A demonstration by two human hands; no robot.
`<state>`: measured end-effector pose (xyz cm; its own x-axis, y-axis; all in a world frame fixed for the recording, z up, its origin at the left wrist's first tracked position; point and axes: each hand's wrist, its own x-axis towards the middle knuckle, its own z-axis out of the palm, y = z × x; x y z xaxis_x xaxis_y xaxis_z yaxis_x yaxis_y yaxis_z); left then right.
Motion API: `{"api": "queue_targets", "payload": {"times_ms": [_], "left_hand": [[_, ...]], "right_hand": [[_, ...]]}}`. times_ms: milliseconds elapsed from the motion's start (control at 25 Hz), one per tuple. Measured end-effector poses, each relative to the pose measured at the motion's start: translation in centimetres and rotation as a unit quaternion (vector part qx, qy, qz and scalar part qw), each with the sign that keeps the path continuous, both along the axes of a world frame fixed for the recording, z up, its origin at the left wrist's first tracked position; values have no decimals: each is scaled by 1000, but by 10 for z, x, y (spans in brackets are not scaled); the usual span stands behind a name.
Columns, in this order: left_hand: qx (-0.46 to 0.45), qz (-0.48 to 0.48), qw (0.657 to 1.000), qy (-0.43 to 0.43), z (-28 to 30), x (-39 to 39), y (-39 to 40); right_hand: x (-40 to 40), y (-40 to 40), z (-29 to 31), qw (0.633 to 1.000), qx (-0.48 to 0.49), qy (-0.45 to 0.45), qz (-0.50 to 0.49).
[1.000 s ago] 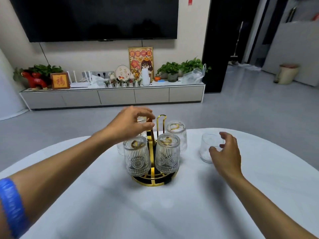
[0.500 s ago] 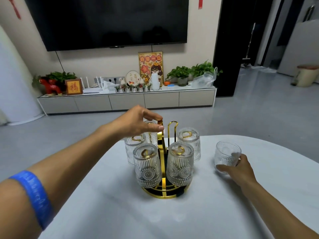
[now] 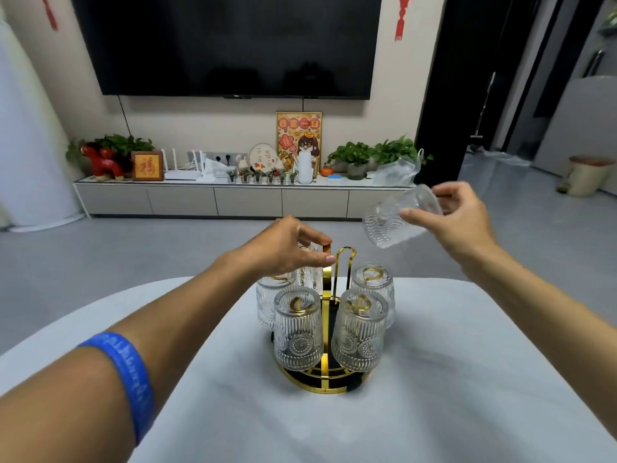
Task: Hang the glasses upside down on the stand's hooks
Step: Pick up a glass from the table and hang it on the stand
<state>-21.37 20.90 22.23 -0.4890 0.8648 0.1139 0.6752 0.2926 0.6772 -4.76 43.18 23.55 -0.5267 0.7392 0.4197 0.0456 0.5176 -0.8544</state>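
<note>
A gold wire stand (image 3: pixel 322 384) with a round base sits on the white table (image 3: pixel 434 379). Several ribbed clear glasses hang upside down on its hooks, two at the front (image 3: pixel 298 329) (image 3: pixel 360 330) and one at the back right (image 3: pixel 374 289). My left hand (image 3: pixel 287 247) pinches the top of the stand's gold handle and hides part of the back-left glasses. My right hand (image 3: pixel 457 217) holds one more ribbed glass (image 3: pixel 397 217) in the air, up and to the right of the stand, tilted on its side.
Beyond the table is grey floor, then a low white TV cabinet (image 3: pixel 247 198) with plants and ornaments under a wall-mounted TV (image 3: pixel 230 45). A small bin (image 3: pixel 587 175) stands at the far right. A blue band (image 3: pixel 127 372) is on my left forearm.
My right hand has closed on the loose glass, lifted it off the table and tipped it sideways. My left hand has stayed on the stand's handle. The camera has moved closer.
</note>
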Motion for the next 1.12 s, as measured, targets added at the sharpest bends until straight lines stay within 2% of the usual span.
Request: {"api": "queue_targets", "payload": {"times_ms": [120, 400, 680, 920, 960, 1040, 1120], "left_hand": [[14, 2, 1000, 1, -3, -3, 1], [36, -3, 999, 12, -10, -9, 2], [61, 1, 998, 15, -15, -10, 1], [44, 0, 999, 21, -14, -6, -4], [64, 21, 997, 20, -19, -7, -8], [121, 121, 985, 21, -34, -7, -19], [108, 195, 975, 2, -50, -5, -30]], "right_hand": [[-30, -22, 19, 993, 82, -84, 31], [-84, -47, -15, 964, 160, -205, 57], [-97, -36, -56, 935, 151, -313, 67], [-85, -37, -52, 911, 197, -355, 71], [-78, -38, -51, 916, 189, -348, 73], [-62, -39, -51, 926, 157, -335, 81], [-50, -41, -51, 928, 128, -338, 87]]}}
